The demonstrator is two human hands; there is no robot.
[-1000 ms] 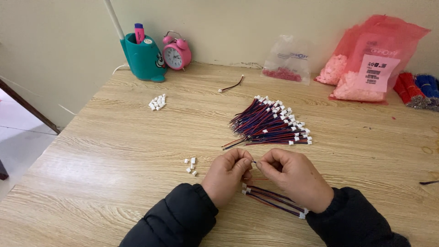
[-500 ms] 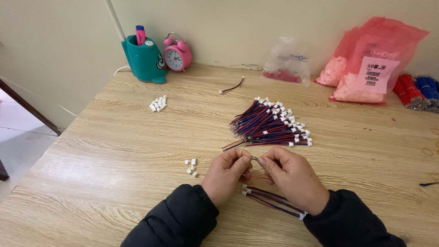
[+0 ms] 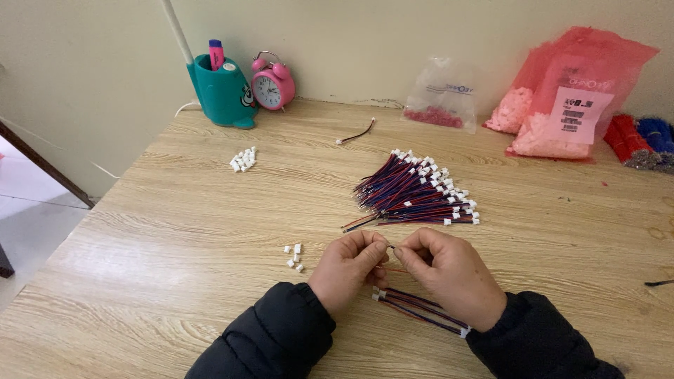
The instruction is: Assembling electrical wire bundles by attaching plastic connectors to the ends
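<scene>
Left hand and right hand are pinching one thin wire between their fingertips, just above the surface; keeping the grip close to the tip is helping. Beneath lies a small wire bunch, loose white connectors left, the big bundle beyond.

Wooden table against beige wall

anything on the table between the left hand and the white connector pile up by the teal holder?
Head view: only four loose white connectors beside the left hand; beyond them, bare wood up to the connector pile.
</scene>
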